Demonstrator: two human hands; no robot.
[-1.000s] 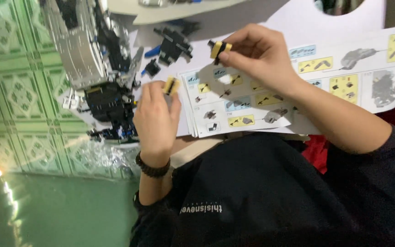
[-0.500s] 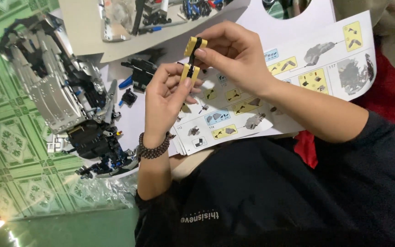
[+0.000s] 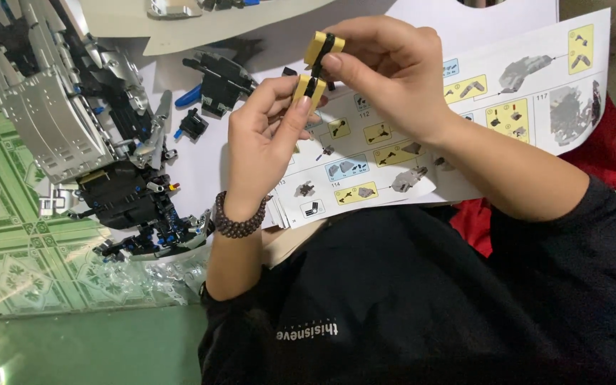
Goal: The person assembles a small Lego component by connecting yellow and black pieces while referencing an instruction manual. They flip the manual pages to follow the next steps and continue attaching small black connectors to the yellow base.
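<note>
i see the left hand [image 3: 265, 135] pinching the lower yellow brick [image 3: 309, 88] and the right hand [image 3: 386, 71] gripping the upper yellow brick [image 3: 323, 45] (a black piece joins them), both held above the open instruction booklet [image 3: 422, 142], beside the grey-and-black model [image 3: 73, 121].

Two hands meet above an open paper instruction booklet [image 3: 422, 142] that lies across the person's lap. The left hand [image 3: 265, 142] is lower and to the left, the right hand [image 3: 386, 71] higher and to the right. Between their fingertips is a small yellow and black brick assembly [image 3: 315, 68], held above the booklet's left page. Left of the booklet, on the green patterned tile floor [image 3: 8, 249], stands a large grey and black brick-built model [image 3: 73, 135]. Between model and booklet lies a small black brick sub-assembly [image 3: 219, 78].
</note>
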